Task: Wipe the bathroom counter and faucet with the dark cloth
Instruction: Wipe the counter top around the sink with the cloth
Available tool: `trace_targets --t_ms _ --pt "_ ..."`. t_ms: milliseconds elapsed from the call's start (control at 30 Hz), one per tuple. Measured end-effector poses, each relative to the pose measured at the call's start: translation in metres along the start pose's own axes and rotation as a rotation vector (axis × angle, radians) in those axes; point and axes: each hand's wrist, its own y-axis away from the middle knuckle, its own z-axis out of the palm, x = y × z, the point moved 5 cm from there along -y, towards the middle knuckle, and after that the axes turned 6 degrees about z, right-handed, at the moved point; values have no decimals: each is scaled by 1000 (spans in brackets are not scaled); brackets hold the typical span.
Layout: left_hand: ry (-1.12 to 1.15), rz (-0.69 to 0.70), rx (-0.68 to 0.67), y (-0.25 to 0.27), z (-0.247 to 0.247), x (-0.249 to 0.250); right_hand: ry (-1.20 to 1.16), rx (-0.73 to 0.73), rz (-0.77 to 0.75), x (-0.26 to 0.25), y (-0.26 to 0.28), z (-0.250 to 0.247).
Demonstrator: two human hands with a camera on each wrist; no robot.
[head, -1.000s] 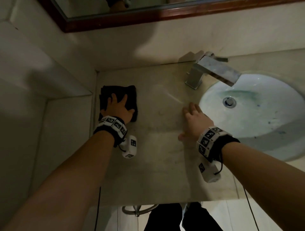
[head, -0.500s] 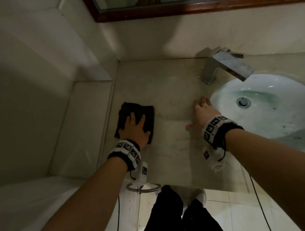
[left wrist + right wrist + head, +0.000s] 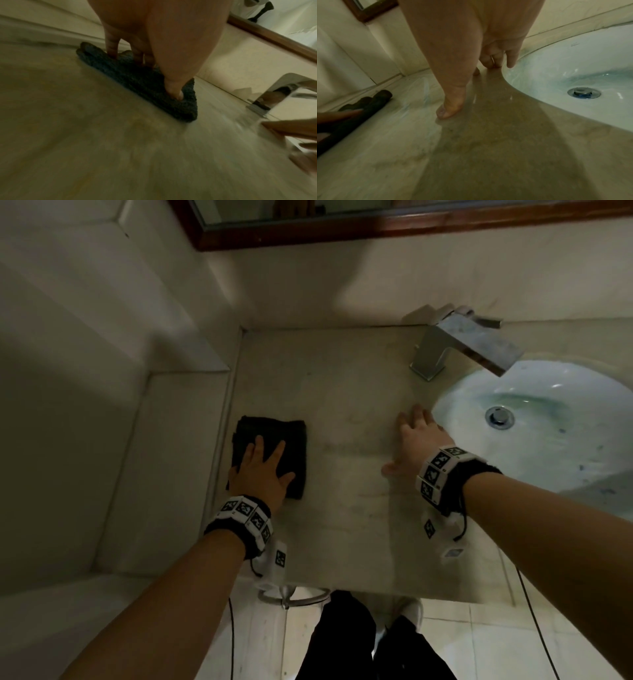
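Note:
A folded dark cloth point(image 3: 294, 440) lies on the beige counter point(image 3: 342, 392) near its left edge. My left hand point(image 3: 265, 470) lies flat on it with spread straight fingers pressing down; in the left wrist view the cloth point(image 3: 150, 92) shows under the fingertips point(image 3: 175, 93). My right hand point(image 3: 416, 436) rests flat on the bare counter beside the basin's left rim, fingers straight and holding nothing; its thumb point(image 3: 448, 111) touches the counter point(image 3: 488, 142). The square chrome faucet point(image 3: 462, 344) stands at the back, beyond my right hand.
A white oval sink point(image 3: 565, 460) with a metal drain point(image 3: 499, 416) fills the right side. A tiled wall and ledge point(image 3: 113, 392) border the counter on the left. A wood-framed mirror point(image 3: 376, 224) hangs above. A towel ring point(image 3: 291, 599) sits under the counter's front edge.
My left hand has drawn the cloth from the back left corner toward the front along the left edge. My right hand has stayed on the counter by the sink.

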Motion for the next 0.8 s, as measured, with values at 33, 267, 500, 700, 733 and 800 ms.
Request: trace_targets --t_ms 33,267,500,700,733,800 --pt "5 1 -7 -10 -5 -4 -6 0 7 0 -1 1" --pt "-19 38 -41 -93 -36 -9 -11 6 18 -2 -6 3" --pt "-64 81 -64 -170 -75 11 -48 23 -1 -2 -7 4" --pt "-97 100 -45 -208 -84 21 -52 -5 -3 1 -6 5" --pt "-87 102 -36 -207 -83 20 -53 -6 -4 1 -6 6" --pt "-71 107 -13 -201 -83 20 -51 -4 1 2 -6 7"
